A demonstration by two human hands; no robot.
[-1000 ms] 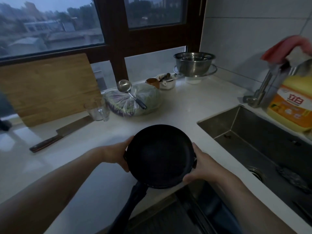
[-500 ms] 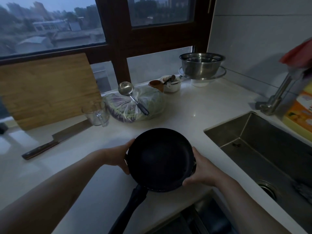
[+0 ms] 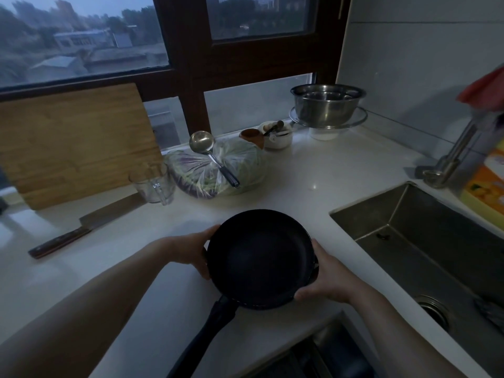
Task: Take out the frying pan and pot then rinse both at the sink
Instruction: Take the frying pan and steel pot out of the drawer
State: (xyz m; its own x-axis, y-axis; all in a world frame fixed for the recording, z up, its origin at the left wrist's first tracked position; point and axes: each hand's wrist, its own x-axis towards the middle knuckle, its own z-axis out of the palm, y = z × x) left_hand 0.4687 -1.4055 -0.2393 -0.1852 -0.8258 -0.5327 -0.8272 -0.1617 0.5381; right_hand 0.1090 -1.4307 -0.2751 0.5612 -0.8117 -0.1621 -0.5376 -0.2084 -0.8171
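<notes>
1. Head view: the frying pan [image 3: 260,257] was out, held over the counter [image 3: 313,170] just left of the sink [image 3: 425,241], handle toward the person.
2. The left hand [image 3: 191,251] and right hand [image 3: 326,279] curled round opposite sides of the rim, gripping it.
3. A dark edge under the pan by the right hand might have been the pot; the dim light left that unsure.
4. Rinsing was not begun: the pan was not yet at the sink, and no water showed at the tap [image 3: 452,156].

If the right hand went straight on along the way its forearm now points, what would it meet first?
The right hand points up-left and already grips the frying pan, so the pan comes first. Beyond it likely lies the left hand, though depth is unclear.
</notes>
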